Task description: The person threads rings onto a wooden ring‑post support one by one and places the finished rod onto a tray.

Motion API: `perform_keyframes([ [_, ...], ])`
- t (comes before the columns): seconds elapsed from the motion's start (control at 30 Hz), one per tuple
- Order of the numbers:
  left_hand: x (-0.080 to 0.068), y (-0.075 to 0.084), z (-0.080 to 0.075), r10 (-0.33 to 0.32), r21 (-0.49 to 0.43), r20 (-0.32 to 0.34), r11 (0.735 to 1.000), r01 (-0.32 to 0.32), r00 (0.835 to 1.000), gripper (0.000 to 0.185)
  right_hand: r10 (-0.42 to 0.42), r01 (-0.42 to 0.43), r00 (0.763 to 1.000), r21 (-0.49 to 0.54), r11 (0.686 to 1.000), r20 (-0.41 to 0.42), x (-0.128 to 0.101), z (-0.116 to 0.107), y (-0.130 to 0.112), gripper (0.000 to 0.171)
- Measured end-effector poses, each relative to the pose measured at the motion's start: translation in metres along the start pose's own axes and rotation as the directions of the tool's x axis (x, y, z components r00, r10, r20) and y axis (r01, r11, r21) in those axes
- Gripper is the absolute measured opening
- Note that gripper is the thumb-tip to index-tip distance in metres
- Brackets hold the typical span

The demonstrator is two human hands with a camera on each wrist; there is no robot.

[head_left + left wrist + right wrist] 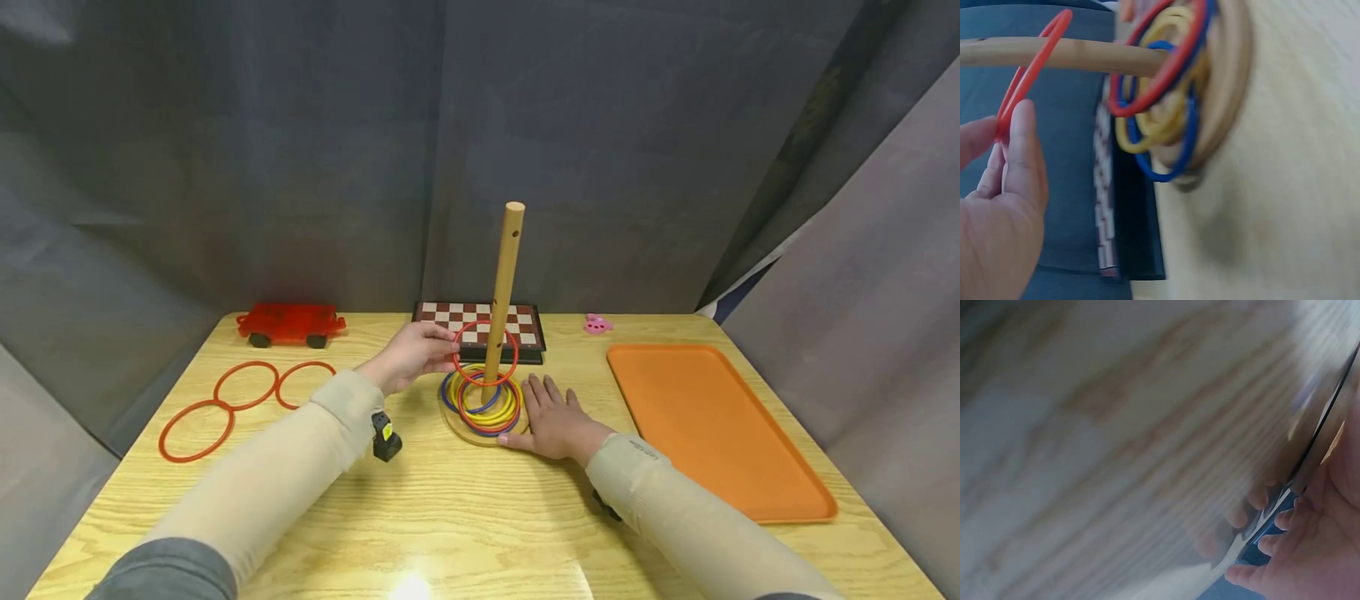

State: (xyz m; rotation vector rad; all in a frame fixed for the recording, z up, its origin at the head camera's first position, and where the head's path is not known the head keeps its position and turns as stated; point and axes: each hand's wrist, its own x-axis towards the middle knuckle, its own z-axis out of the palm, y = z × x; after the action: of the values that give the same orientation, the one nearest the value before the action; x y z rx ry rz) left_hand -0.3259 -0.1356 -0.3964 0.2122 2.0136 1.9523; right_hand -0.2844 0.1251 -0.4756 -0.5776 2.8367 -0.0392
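Head view: left hand pinching a red ring at its left edge, grip narrow around the thin hoop, ring tilted and already threaded round the wooden peg, partway down and above the pile. Right hand lying flat on the desk, fingers straight and spread, fingertips against the right rim of the round wooden base; holding nothing. Pile of rings on the base around the foot of the peg: yellow, blue and red, overlapping.

Left wrist view: thumb and fingers clamped on the red ring, peg passing through it, the stacked rings resting against the base further along.

Right wrist view: blurred; flat fingers beside desk grain, little else to tell.

Elsewhere on the desk: three loose red rings at the left, touching one another; red toy cart at the back left; checkerboard just behind the peg; small pink toy at the back right; orange tray along the right side. Grey curtain behind.
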Motion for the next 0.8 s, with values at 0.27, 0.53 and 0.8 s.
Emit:
perform_keyframes([
  [0.27, 0.000, -0.029, 0.001, -0.082, 0.068, -0.017, 0.994, 0.083, 0.997, 0.030, -0.007, 0.007, 1.000, -0.008, 1.000, -0.009, 0.006, 0.005, 0.002, 0.113],
  [0.53, -0.002, -0.039, 0.003, -0.102, 0.059, -0.030, 0.993, 0.104, 0.994, 0.031, -0.007, 0.007, 1.000, -0.009, 1.000, -0.008, 0.007, 0.005, 0.002, 0.113],
  [0.8, -0.013, -0.038, -0.003, -0.070, 0.165, -0.035, 0.983, 0.075, 0.997, 0.023, 0.000, 0.000, 1.000, -0.004, 1.000, 0.004, 0.004, 0.002, 0.000, 0.112],
])
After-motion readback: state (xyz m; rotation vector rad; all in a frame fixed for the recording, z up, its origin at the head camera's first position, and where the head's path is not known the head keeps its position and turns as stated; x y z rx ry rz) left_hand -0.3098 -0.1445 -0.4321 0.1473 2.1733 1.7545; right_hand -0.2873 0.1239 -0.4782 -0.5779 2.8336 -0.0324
